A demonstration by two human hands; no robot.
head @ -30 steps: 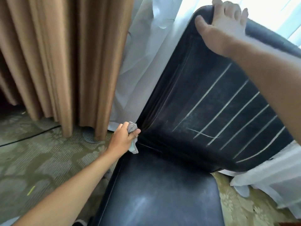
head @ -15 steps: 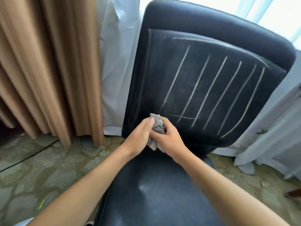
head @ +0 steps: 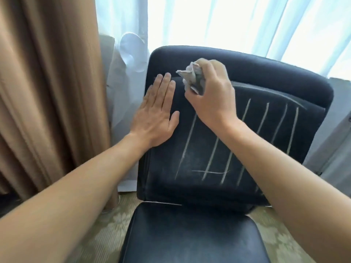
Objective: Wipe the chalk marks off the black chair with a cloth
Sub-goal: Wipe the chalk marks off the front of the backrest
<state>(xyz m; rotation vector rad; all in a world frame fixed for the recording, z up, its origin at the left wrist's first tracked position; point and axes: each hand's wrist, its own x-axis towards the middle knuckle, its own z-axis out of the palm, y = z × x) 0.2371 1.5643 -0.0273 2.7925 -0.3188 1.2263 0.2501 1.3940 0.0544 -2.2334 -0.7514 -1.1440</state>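
Note:
The black chair point(head: 190, 234) faces me, its backrest point(head: 165, 168) upright and marked with several long white chalk lines point(head: 187, 145) plus one short cross stroke low down. My right hand point(head: 210, 99) grips a crumpled grey cloth point(head: 190, 76) against the upper left of the backrest, just under the top cushion. My left hand point(head: 155, 114) lies flat with straight fingers on the backrest's left edge, holding nothing. My right forearm hides part of the chalk lines.
A tan curtain point(head: 47, 92) hangs at the left, close to the chair. White sheer curtains point(head: 228, 21) cover the bright window behind the backrest. Patterned green carpet point(head: 106, 224) shows on both sides of the seat.
The cloth passed from my left hand to my right. My right hand rose with it to the top of the backrest, and my left hand opened flat on the left edge.

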